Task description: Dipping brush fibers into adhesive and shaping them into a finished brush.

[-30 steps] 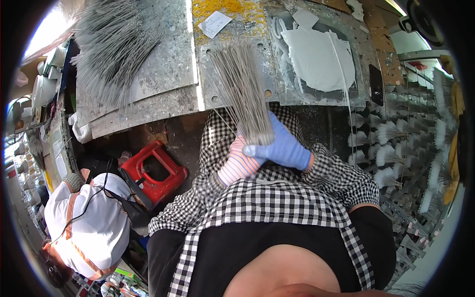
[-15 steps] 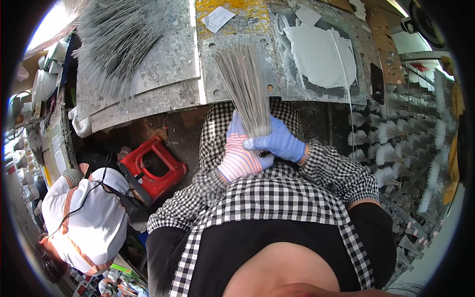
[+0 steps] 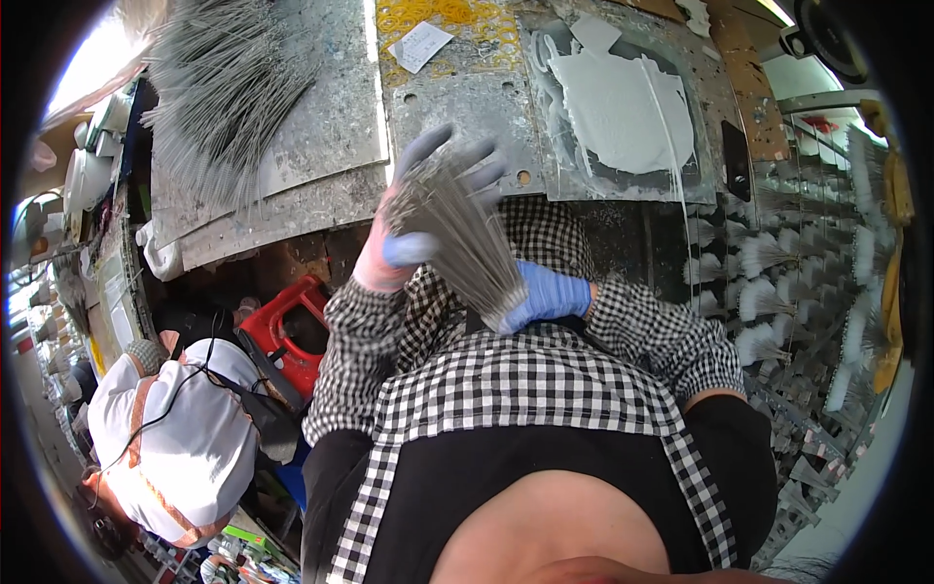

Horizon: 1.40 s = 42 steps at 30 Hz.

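My right hand (image 3: 545, 297), in a blue glove, grips the lower end of a bundle of thin grey wires (image 3: 457, 229) just above my checked apron. The bundle fans out upward and to the left. My left hand (image 3: 418, 219), in a pink and blue-grey glove, is spread flat behind the fanned wire tips with its fingers apart, touching them. Both hands are in front of the edge of a paint-stained metal worktable (image 3: 457, 117).
A big heap of the same grey wires (image 3: 224, 88) lies on the table's left. Yellow rings (image 3: 438, 19) and a white paste patch (image 3: 623, 107) lie farther back. Racks of white-tipped bundles (image 3: 778, 282) stand right. A person in white (image 3: 175, 438) sits lower left beside a red crate (image 3: 292, 326).
The bundle has tilted from upright to leaning left and fanned out. My left hand let go of its base, moved up and spread open behind the tips; my right hand stayed at the base.
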Each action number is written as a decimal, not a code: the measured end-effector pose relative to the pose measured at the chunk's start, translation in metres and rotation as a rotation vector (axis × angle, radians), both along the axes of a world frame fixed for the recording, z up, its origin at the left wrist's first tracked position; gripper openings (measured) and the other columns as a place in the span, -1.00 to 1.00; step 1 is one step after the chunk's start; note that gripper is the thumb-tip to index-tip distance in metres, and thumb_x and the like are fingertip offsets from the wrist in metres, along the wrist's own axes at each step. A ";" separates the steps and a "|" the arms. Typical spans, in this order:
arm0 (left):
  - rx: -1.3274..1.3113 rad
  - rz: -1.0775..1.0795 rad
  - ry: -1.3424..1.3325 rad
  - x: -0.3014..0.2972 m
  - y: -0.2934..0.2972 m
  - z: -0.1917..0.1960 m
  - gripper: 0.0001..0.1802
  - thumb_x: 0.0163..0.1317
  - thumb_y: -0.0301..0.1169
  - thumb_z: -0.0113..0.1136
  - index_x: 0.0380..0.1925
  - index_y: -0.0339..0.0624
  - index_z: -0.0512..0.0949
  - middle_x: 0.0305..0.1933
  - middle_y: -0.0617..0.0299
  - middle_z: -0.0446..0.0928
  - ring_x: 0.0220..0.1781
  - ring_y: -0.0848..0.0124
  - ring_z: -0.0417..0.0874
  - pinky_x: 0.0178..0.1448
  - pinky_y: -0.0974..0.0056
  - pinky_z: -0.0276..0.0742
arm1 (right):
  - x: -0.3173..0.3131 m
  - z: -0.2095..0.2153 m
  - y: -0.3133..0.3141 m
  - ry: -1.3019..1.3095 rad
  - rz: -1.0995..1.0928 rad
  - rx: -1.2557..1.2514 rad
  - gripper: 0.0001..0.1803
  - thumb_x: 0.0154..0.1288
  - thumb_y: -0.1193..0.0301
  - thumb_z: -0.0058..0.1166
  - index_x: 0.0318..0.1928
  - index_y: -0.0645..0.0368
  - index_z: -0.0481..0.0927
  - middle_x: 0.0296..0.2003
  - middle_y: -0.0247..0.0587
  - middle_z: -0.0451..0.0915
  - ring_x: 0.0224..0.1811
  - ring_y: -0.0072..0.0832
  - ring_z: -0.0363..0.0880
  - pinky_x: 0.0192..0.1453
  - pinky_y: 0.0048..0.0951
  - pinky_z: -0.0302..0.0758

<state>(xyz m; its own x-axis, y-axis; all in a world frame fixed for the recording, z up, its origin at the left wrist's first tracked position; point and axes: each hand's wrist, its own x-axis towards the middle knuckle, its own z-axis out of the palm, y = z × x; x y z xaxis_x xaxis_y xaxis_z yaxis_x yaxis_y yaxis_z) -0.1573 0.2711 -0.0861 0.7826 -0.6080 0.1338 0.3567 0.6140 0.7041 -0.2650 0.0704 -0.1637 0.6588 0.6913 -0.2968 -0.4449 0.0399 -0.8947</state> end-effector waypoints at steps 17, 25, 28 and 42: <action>0.325 0.636 -0.880 0.060 -0.044 0.104 -0.27 0.12 -0.75 0.31 0.34 -0.31 0.33 -0.12 0.13 0.63 -0.24 0.53 0.69 -0.19 0.40 0.63 | 0.118 0.112 -0.014 -1.281 -0.739 -0.350 -0.61 0.34 0.38 0.36 0.12 0.23 0.61 -0.10 -0.05 0.67 -0.12 -0.33 0.69 -0.01 -0.33 0.62; 0.615 0.599 -0.707 0.081 -0.046 0.047 -0.48 0.16 -0.56 0.45 0.12 -0.21 0.46 -0.09 0.18 0.68 -0.05 0.44 0.73 0.10 0.30 0.66 | 0.124 0.145 -0.044 -1.277 -0.837 -0.601 -0.85 0.53 0.47 0.07 -0.06 0.27 0.65 -0.26 -0.13 0.65 -0.30 -0.39 0.67 -0.20 -0.41 0.62; 0.415 0.591 -0.711 0.075 -0.054 0.043 -0.68 0.27 -0.66 0.34 -0.04 -0.26 0.47 -0.19 0.15 0.72 -0.05 0.50 0.72 0.04 0.36 0.67 | 0.140 0.106 -0.035 -1.351 -0.683 -0.631 -0.75 0.38 0.60 0.10 0.05 0.28 0.62 -0.18 -0.04 0.66 -0.19 -0.18 0.68 -0.09 -0.29 0.63; 0.574 0.556 -0.669 0.092 -0.067 0.020 -0.55 0.10 -0.48 0.49 -0.01 -0.16 0.55 -0.24 0.20 0.70 -0.22 0.42 0.74 -0.06 0.27 0.67 | 0.209 0.296 -0.009 -1.521 -0.257 -0.019 -0.46 0.51 0.09 0.12 0.33 0.14 0.53 0.06 -0.09 0.70 0.08 -0.38 0.69 0.27 -0.42 0.57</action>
<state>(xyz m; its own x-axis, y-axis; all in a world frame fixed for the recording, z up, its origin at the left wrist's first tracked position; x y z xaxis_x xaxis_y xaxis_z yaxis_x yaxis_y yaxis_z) -0.0656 0.2043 -0.0659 0.8441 -0.2942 0.4483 -0.4449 0.0825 0.8918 -0.0556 0.0617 0.1318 0.4339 0.5192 0.7363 0.8745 -0.0461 -0.4829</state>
